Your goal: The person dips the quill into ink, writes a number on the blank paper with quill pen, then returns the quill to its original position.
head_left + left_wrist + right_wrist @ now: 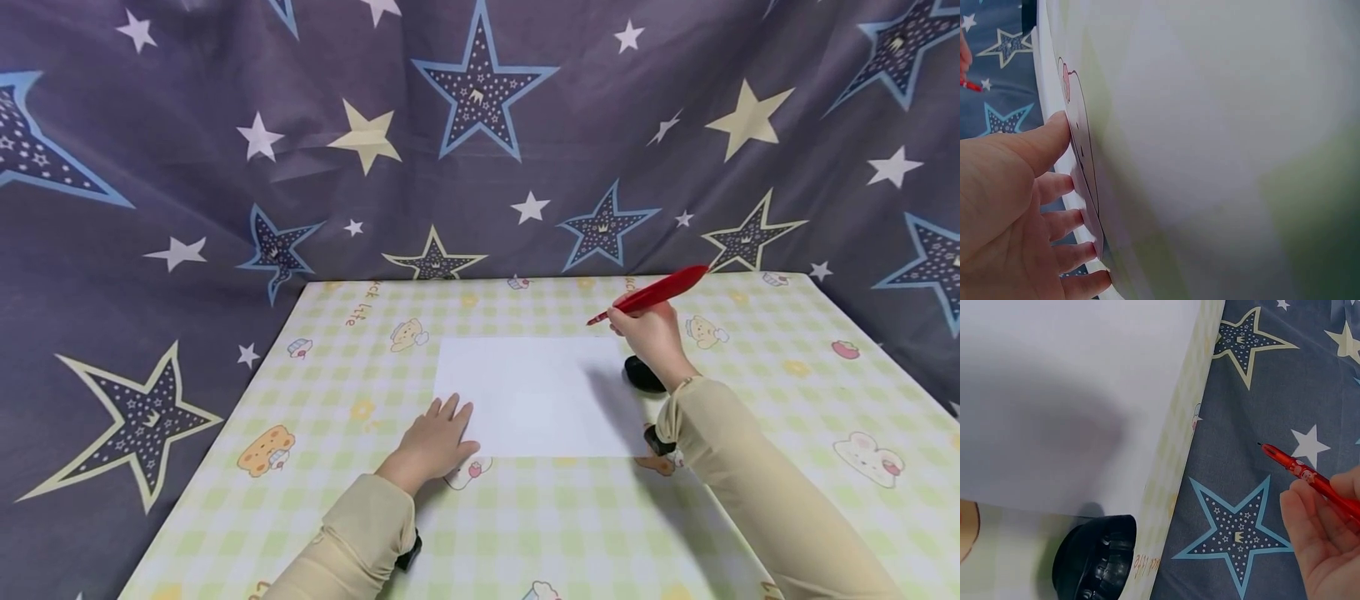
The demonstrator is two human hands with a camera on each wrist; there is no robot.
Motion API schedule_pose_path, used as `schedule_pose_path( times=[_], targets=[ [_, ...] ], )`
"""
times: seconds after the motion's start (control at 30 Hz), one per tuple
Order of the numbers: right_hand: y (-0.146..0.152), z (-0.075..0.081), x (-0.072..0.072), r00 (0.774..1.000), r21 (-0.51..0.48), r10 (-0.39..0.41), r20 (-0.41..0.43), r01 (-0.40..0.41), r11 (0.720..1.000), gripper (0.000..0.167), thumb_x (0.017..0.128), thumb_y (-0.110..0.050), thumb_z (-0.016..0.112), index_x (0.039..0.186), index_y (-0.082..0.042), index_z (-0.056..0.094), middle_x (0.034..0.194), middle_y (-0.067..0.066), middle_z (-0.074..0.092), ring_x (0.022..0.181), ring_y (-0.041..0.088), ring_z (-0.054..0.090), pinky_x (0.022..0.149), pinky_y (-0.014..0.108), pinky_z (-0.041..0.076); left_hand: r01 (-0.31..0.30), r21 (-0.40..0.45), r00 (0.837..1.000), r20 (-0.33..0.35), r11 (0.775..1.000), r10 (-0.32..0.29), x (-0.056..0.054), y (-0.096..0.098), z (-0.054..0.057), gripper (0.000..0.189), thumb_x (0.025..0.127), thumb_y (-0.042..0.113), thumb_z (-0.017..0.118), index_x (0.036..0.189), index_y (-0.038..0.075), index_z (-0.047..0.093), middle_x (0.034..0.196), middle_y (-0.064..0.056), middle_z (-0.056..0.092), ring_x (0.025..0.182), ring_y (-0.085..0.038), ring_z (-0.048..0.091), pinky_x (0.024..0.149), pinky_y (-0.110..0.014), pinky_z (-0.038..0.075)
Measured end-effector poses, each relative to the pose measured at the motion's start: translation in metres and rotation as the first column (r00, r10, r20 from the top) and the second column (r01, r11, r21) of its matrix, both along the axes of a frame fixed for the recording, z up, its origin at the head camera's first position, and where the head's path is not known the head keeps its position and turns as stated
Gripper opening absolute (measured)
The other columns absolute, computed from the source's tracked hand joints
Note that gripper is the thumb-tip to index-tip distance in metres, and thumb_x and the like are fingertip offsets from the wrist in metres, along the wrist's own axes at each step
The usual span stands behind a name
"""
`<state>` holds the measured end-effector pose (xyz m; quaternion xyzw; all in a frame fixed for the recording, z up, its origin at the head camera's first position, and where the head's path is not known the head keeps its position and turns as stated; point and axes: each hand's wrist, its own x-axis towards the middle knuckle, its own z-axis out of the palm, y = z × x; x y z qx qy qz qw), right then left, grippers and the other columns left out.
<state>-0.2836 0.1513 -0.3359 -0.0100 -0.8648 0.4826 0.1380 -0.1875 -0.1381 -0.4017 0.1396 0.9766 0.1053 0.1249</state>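
Observation:
A blank sheet of white paper lies flat on the table. My left hand rests at its lower left edge, fingers straight and spread; the left wrist view shows the fingertips down on the surface. Above the paper's upper right corner, my right hand pinches a red feather pen between thumb and fingers. The pen's dark writing point faces left, and its broad feather end slants up to the right. In the right wrist view the pen barrel is raised off the paper.
Below the right hand, at the paper's right edge, sits a rounded black object with a ridged hollow. A green and white checked cloth with cartoon prints covers the table. Behind it hangs a dark curtain with stars.

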Motion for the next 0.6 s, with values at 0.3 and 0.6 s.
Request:
schedule_pose_path(
  times=[0.3, 0.6],
  targets=[
    [-0.008, -0.001, -0.001, 1.0, -0.026, 0.017, 0.001, -0.017, 1.0, 0.018, 0.085, -0.011, 0.059, 0.096, 0.002, 0.064, 0.084, 0.017, 0.066, 0.068, 0.016, 0.064, 0.059, 0.018, 0.05, -0.008, 0.017, 1.0, 0.009, 1.0, 0.008, 0.002, 0.0, 0.003, 0.058, 0.094, 0.033, 0.051, 0.141, 0.003, 0.036, 0.147, -0.02, 0.023, 0.133, -0.041, 0.018, 0.105, -0.054, 0.02],
    [-0.016, -0.003, -0.003, 0.999, -0.026, 0.04, -0.004, -0.04, 0.999, 0.017, 0.085, -0.01, 0.059, 0.096, 0.002, 0.064, 0.082, 0.016, 0.066, 0.066, 0.015, 0.062, 0.06, 0.021, 0.05, -0.013, 0.005, 1.0, 0.011, 1.0, 0.013, 0.001, -0.001, 0.001, 0.058, 0.095, 0.034, 0.05, 0.142, 0.004, 0.035, 0.148, -0.019, 0.023, 0.134, -0.04, 0.017, 0.105, -0.053, 0.021]
  ],
)
